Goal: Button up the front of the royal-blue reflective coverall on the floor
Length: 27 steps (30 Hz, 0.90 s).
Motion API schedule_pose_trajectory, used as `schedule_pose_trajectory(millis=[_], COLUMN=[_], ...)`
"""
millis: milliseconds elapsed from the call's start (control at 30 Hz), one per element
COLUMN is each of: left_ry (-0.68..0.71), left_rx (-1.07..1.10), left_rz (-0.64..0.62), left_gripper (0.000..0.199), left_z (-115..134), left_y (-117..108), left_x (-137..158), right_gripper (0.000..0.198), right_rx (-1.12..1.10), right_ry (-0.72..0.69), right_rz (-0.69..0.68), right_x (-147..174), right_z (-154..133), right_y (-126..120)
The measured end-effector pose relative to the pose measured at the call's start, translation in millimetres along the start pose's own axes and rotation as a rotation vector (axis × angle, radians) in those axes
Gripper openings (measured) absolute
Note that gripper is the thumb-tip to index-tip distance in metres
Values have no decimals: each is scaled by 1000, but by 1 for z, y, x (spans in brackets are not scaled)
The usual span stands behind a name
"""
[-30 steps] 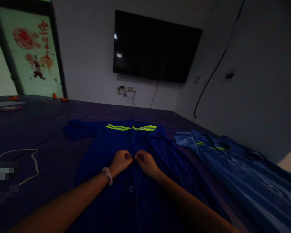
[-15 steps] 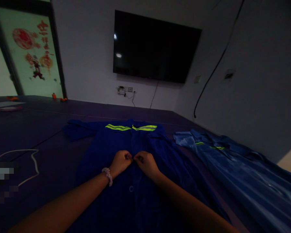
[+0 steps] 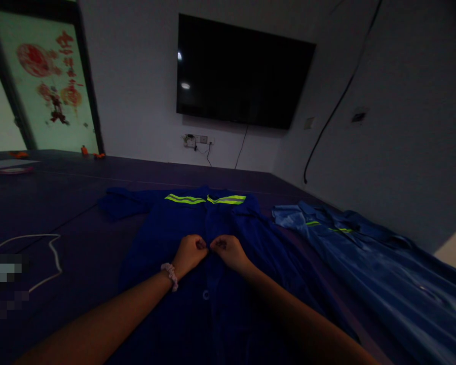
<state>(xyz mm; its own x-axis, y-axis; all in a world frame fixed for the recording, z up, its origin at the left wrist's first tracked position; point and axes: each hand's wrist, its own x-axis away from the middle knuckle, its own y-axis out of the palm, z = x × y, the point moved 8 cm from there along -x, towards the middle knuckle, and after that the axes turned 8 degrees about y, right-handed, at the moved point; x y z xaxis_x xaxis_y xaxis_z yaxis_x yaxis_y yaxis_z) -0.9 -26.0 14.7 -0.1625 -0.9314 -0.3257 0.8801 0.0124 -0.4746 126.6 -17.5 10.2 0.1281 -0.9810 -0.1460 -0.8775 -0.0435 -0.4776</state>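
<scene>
A dark blue work jacket (image 3: pixel 163 243) with yellow-green reflective stripes across its shoulders lies flat on a dark purple table (image 3: pixel 72 203), collar away from me. My left hand (image 3: pixel 189 253) and my right hand (image 3: pixel 228 251) meet at the jacket's front placket, halfway down. Both are curled, pinching the fabric edges together. A round button (image 3: pixel 205 294) shows on the placket below my hands. A pale scrunchie circles my left wrist.
A second, lighter blue jacket (image 3: pixel 368 263) lies to the right on the same table. A white cord (image 3: pixel 41 256) loops at the left. Papers and small orange items sit at the far left edge. A black wall screen (image 3: pixel 243 73) hangs ahead.
My hands stay pinched together on the placket with only slight finger shifts. The view has dipped a little.
</scene>
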Motion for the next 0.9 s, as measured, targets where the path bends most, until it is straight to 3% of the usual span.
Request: schedule_pose_trajectory(millis=[233, 433, 600, 800, 900], left_ry=[9, -7, -22, -71, -152], left_rx=[-5, 14, 122, 182, 184], left_rz=[-23, -19, -34, -121, -223], left_gripper=[6, 7, 9, 13, 14], left_z=[2, 2, -5, -10, -11], left_y=[1, 0, 4, 8, 11], left_x=[0, 1, -1, -3, -2], right_gripper=[11, 14, 34, 59, 64], right_rx=[-96, -56, 201, 648, 794], right_ry=[-11, -70, -156, -163, -161], right_rz=[-21, 111, 220, -168, -250], right_x=[2, 8, 22, 55, 75], right_z=[1, -8, -31, -59, -73], right_y=[3, -7, -25, 0, 9])
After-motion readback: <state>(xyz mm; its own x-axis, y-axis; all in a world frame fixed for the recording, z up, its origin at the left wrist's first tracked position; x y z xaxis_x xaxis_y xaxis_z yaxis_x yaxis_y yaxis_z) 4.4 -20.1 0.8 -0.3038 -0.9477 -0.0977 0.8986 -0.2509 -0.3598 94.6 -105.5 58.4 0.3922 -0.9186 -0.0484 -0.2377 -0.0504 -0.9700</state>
